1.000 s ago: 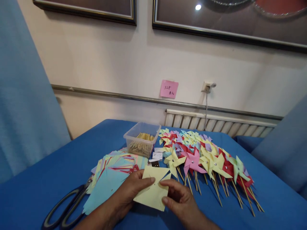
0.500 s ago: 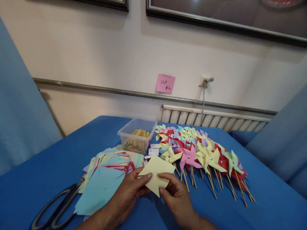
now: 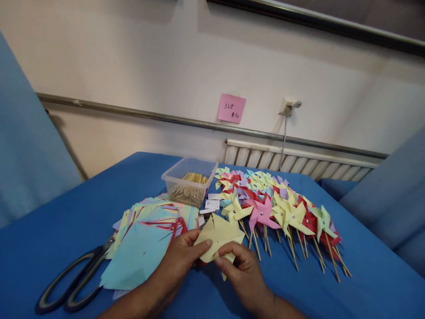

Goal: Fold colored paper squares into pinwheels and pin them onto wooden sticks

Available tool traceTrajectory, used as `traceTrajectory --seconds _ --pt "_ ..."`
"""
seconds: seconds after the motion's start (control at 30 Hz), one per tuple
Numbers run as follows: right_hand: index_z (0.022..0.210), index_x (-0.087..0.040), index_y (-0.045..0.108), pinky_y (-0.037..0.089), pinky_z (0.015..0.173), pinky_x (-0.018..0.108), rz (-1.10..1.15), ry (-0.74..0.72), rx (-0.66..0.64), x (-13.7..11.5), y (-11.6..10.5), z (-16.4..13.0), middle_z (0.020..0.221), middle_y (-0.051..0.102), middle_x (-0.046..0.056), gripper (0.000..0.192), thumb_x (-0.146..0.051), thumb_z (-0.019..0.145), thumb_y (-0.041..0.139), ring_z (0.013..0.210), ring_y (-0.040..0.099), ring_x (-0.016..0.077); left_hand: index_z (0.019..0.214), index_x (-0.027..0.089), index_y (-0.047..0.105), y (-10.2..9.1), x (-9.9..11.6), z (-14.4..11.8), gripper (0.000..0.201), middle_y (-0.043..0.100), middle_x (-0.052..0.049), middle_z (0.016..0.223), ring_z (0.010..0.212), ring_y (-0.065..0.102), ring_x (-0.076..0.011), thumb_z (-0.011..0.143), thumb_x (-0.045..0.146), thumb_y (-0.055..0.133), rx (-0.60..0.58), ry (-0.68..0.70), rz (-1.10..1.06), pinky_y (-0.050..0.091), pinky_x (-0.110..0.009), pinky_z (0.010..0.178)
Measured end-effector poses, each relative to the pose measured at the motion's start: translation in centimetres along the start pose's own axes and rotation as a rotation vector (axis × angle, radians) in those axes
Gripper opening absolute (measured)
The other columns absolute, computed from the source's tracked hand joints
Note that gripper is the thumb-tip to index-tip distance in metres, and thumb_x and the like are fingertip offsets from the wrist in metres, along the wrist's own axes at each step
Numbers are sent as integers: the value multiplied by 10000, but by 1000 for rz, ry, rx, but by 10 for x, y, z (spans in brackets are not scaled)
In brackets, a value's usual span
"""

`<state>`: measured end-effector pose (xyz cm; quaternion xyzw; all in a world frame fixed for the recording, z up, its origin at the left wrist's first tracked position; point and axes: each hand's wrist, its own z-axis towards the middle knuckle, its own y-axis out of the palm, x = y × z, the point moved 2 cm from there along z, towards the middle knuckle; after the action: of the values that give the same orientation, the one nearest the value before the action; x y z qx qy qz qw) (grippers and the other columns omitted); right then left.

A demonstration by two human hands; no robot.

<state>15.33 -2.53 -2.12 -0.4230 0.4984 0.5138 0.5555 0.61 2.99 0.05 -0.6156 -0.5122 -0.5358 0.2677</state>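
paper (image 3: pixel 217 230), pale yellow, partly bent

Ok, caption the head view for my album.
Both hands hold an angular pale-yellow paper sheet near colourful paper pinwheels on thin tan sticks.

Fingers of the left grip (image 3: pixel 186 254) are hidden behind the yellow paper (image 3: pixel 217 228); the right grip (image 3: pixel 244 272) covers its lower right part. To the grips' left, the scissors' (image 3: pixel 98 254) blades are hidden by stacked sheets (image 3: pixel 139 252). Beyond the grips, writing on white cards (image 3: pixel 212 204) is too small to read. High above, a picture frame (image 3: pixel 315 20) is cut off.
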Motion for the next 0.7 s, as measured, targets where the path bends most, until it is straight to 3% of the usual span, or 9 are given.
traceTrajectory --seconds 0.23,0.4,0.7 --pt "696 -179 593 338 496 210 -16 93 8 7 0 1 565 564 -40 180 -326 737 689 503 442 98 741 142 659 3 1 -2 315 613 2 579 509 493 -108 687 449 701 -20 -7 76 335 -216 486" --pt "689 -177 574 402 587 230 65 107 45 8 2 3 628 635 -10 224 -354 721 706 605 533 132 723 144 651 5 2 -4 276 625 -3 618 546 518 -121 673 410 703 -12 -32 130 388 -230 523" --pt "676 -179 552 415 534 218 246 180 62 8 7 5 547 627 -31 280 -385 693 741 524 562 113 704 153 615 7 1 -3 201 617 5 596 565 519 -127 676 337 692 -18 -22 140 388 -230 533"
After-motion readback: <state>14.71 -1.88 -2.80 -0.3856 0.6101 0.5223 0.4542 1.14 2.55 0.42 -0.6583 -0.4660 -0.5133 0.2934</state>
